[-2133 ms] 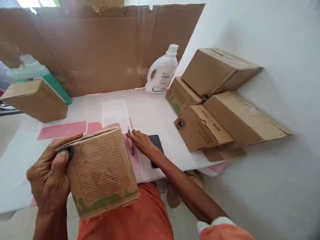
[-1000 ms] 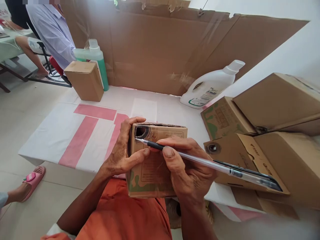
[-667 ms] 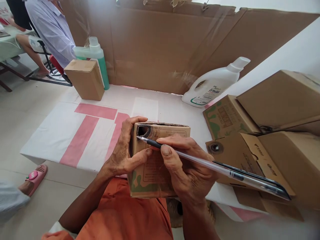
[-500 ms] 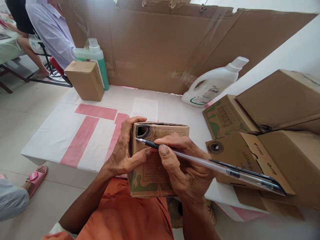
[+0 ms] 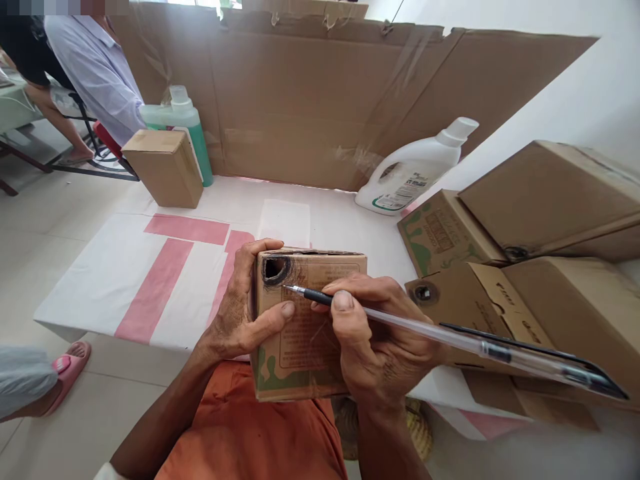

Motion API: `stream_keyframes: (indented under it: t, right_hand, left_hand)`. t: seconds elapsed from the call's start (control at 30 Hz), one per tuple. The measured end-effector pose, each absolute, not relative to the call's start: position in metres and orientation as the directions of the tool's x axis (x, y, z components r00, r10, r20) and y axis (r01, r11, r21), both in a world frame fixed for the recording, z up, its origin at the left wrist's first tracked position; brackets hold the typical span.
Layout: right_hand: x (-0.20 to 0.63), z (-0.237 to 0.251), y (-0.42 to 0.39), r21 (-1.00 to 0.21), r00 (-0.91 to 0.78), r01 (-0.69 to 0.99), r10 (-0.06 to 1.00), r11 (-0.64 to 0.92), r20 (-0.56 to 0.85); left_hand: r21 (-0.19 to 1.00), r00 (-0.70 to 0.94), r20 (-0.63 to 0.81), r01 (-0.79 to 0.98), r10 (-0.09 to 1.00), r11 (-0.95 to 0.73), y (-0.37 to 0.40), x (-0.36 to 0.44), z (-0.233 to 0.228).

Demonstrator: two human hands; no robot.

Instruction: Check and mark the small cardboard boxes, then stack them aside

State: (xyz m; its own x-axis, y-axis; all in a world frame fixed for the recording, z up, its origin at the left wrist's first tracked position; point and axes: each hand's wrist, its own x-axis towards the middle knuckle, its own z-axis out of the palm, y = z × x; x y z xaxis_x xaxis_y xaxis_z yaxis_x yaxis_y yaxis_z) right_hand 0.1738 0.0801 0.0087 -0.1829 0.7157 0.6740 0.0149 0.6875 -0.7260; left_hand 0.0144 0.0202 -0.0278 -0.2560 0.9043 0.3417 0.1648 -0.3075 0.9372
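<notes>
My left hand (image 5: 243, 317) grips a small brown cardboard box (image 5: 304, 333) with green print, held upright against my lap at the table's near edge. A dark, ink-blackened hole (image 5: 274, 269) sits in the box's upper left corner. My right hand (image 5: 377, 340) holds a clear ballpoint pen (image 5: 440, 335) with a black grip. Its tip touches the box face just below and right of the hole.
A white table (image 5: 125, 280) with pink stripes runs ahead, backed by a cardboard wall (image 5: 310, 107). A brown box (image 5: 163, 167) and green bottle (image 5: 187, 130) stand far left; a white detergent bottle (image 5: 410, 173) far right. Stacked boxes (image 5: 540, 247) lie right. A person (image 5: 95, 67) sits beyond; a pink-sandalled foot (image 5: 60, 373) is lower left.
Two seconds ago my right hand lay on the table by the pen; it now holds the pen at the box. Over the last second the pen tip moved slightly right and down from the hole.
</notes>
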Motion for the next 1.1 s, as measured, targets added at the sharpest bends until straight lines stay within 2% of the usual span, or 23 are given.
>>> stream_keyframes:
  t: [0.2,0.3,0.4,0.47,0.53,0.57,0.6,0.63,0.67,0.77,0.87,1.03,1.1]
  right_hand:
    - [0.17,0.006,0.074,-0.745,-0.04,0.098,0.751,0.66,0.659]
    - [0.169,0.009,0.077,-0.758,-0.029,0.042,0.76,0.65,0.65]
    - [0.172,0.005,0.109,-0.74,0.152,-0.086,0.743,0.667,0.652]
    - [0.174,-0.008,0.148,-0.725,0.262,-0.032,0.706,0.688,0.658]
    - [0.177,-0.031,0.189,-0.744,0.173,0.196,0.725,0.639,0.667]
    - [0.178,-0.045,0.207,-0.715,0.003,0.349,0.763,0.606,0.647]
    - [0.178,-0.059,0.221,-0.652,-0.223,0.493,0.808,0.576,0.545]
    - [0.178,-0.072,0.232,-0.569,-0.418,0.596,0.824,0.566,0.382]
    - [0.178,-0.085,0.238,-0.545,-0.459,0.626,0.829,0.557,0.32]
    - [0.173,-0.115,0.237,-0.508,-0.493,0.671,0.837,0.541,0.24]
    - [0.169,-0.132,0.227,-0.492,-0.501,0.697,0.845,0.522,0.187]
    - [0.179,-0.138,0.225,-0.471,-0.498,0.747,0.864,0.47,0.073]
    - [0.194,-0.133,0.217,-0.452,-0.44,0.793,0.897,0.408,0.039]
  left_hand:
    - [0.947,-0.257,0.318,0.126,0.913,-0.294,0.019,0.017,-0.026]
    - [0.948,-0.259,0.314,0.132,0.913,-0.289,0.018,0.017,-0.027]
    - [0.945,-0.271,0.322,0.148,0.907,-0.291,0.016,0.013,-0.029]
    - [0.94,-0.284,0.333,0.169,0.899,-0.295,0.014,0.009,-0.03]
    - [0.932,-0.282,0.351,0.197,0.893,-0.304,0.01,0.006,-0.029]
    - [0.929,-0.284,0.357,0.211,0.89,-0.305,0.008,0.005,-0.029]
    - [0.928,-0.296,0.355,0.223,0.887,-0.297,0.005,0.004,-0.028]
    - [0.93,-0.319,0.348,0.232,0.882,-0.283,0.003,0.004,-0.027]
    - [0.935,-0.348,0.336,0.238,0.875,-0.264,0.002,0.003,-0.025]
    - [0.948,-0.408,0.298,0.235,0.863,-0.217,-0.001,0.003,-0.023]
    - [0.949,-0.392,0.292,0.233,0.872,-0.213,0.001,0.005,-0.022]
    - [0.937,-0.355,0.323,0.251,0.877,-0.243,0.009,0.009,-0.023]
    - [0.936,-0.356,0.322,0.258,0.877,-0.24,0.01,0.012,-0.022]
